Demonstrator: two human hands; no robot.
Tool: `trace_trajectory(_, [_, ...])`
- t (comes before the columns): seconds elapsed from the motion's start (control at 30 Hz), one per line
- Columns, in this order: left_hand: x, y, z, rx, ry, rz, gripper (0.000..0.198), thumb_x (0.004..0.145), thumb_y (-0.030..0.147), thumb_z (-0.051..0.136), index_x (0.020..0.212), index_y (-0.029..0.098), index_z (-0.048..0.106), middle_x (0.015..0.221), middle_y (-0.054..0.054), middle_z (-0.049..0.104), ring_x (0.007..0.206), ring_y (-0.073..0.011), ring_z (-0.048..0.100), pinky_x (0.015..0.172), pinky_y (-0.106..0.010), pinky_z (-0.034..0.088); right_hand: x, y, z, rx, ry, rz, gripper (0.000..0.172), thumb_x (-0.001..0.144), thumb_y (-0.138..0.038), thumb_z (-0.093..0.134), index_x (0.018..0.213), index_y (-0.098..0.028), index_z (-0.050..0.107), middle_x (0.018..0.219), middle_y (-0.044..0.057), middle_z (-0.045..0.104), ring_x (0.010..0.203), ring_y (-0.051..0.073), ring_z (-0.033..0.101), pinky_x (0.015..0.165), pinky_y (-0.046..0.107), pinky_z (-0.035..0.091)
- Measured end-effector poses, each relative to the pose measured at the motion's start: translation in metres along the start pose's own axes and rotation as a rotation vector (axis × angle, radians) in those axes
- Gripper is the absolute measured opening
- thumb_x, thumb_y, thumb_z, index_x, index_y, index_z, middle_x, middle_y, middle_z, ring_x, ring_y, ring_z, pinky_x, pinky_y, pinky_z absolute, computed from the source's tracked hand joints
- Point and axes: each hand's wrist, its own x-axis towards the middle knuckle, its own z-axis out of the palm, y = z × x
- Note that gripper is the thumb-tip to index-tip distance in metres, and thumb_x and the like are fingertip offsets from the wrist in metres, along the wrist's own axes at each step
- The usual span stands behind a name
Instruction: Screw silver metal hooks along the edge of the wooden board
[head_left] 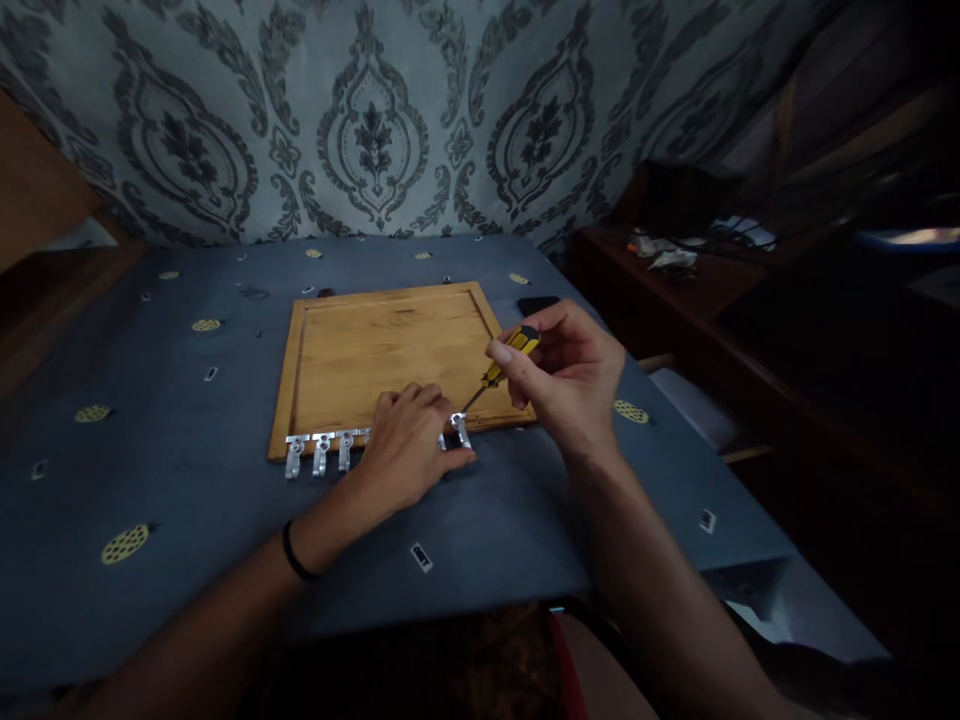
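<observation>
Three metal brackets (321, 455) are lined up at the left of the near edge of the wooden board (390, 340), their lower arms projecting past it over the blue tablecloth (187, 470). Because of this overhang, they could be knocked askew if brushed; whether they are fastened cannot be told. The board is laid flat and could be skidded if pushed hard from one side.

Further right, the left hand (409, 435) is laid palm down over the middle of the row, with its fingers bent and its thumb extended toward the rightmost bracket (459, 430). Part of the row is covered by it; whether anything is gripped cannot be told. If pressure is applied unevenly, alignment could be lost.

At the rightmost bracket, the tip of a screwdriver (514, 352) is set at a slant. Its yellow-and-black handle is gripped between the thumb and fingers of the right hand (574, 370). Owing to the slant, control of the tip could be lost, and the board scratched or the nearby left hand jabbed. Beyond the right hand, a dark flat object (537, 303) is partly hidden and could be nudged by the knuckles.
</observation>
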Motion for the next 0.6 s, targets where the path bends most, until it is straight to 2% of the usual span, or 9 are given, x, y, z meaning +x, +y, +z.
trace_trajectory(0.6, [-0.0010,-0.0007,0.0007,-0.009,0.009,-0.002,0.039,0.083,0.047,0.083,0.105,0.017,0.069,0.113,-0.008,0.068,0.111,-0.0305,0.062,0.091,-0.043,0.045,-0.0033,-0.0008,0.0019,-0.010,-0.059,0.067,0.050,0.063,-0.049,0.095,0.076,-0.023,0.055,0.063,-0.007,0.062,0.037,0.005,0.046,0.029,0.018,0.039])
